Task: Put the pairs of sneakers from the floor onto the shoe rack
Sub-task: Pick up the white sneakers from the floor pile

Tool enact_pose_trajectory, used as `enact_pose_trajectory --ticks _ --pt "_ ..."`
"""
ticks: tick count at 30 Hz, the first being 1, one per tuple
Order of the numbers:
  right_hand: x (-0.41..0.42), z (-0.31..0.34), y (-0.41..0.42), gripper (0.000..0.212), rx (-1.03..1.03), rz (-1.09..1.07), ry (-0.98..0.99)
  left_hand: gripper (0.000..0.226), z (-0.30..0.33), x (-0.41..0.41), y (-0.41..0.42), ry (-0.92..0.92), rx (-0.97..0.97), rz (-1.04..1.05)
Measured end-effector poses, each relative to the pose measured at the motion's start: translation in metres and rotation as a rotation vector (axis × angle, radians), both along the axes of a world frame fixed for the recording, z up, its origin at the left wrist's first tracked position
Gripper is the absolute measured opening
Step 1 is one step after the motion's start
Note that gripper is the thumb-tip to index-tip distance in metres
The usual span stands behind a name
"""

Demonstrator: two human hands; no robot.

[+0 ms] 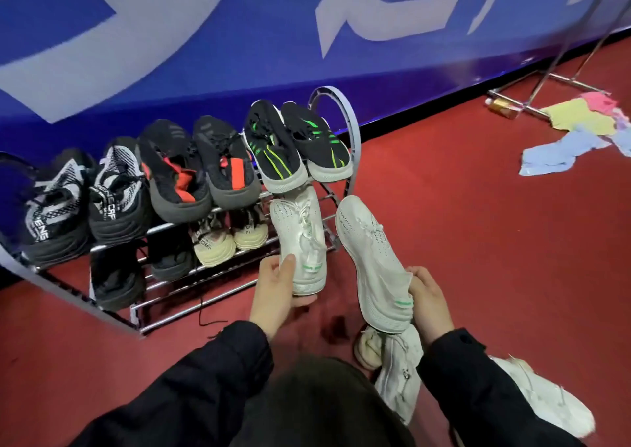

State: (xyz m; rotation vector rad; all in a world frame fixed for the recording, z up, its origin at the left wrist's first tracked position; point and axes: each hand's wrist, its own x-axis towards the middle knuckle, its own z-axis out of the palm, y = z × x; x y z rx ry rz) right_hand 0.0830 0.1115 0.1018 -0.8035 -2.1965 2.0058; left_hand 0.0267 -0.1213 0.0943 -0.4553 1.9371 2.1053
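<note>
A metal two-tier shoe rack stands against the blue wall. Its top tier carries three dark pairs: black-and-white, black with red, black with green stripes. The lower tier holds a dark pair and a cream pair. My left hand grips the heel of one white sneaker, whose toe reaches into the right end of the lower tier. My right hand holds the heel of the matching white sneaker, in the air beside the rack.
Another white pair lies on the red floor near my right arm, one shoe under my wrist and one further right. Coloured cloths and a chrome stand base sit at the far right. A black lace trails before the rack.
</note>
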Motion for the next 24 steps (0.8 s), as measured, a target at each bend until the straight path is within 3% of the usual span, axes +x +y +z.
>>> enact_pose_trajectory --ticks 8,12,15,17,20,24 --pt "-0.092 -0.008 -0.033 0.013 0.042 0.081 0.004 0.042 -0.020 -0.099 0.000 -0.083 0.048 0.136" --pt "-0.128 -0.016 -0.042 0.017 0.086 0.088 0.045 0.076 -0.106 -0.168 -0.012 -0.137 -0.113 0.175" --pt "-0.157 -0.032 -0.049 0.021 0.116 0.052 0.052 0.044 -0.037 -0.148 0.009 -0.141 -0.202 0.138" --pt "-0.174 -0.043 -0.057 0.026 0.121 0.011 0.049 0.030 -0.026 -0.139 0.018 -0.076 -0.344 0.122" --pt "-0.195 -0.050 -0.070 0.030 0.037 -0.101 0.051 0.037 -0.036 -0.123 0.024 0.073 -0.460 0.096" --pt "-0.221 -0.053 -0.082 0.027 -0.188 -0.258 0.068 0.067 -0.042 -0.103 0.024 0.164 -0.740 -0.018"
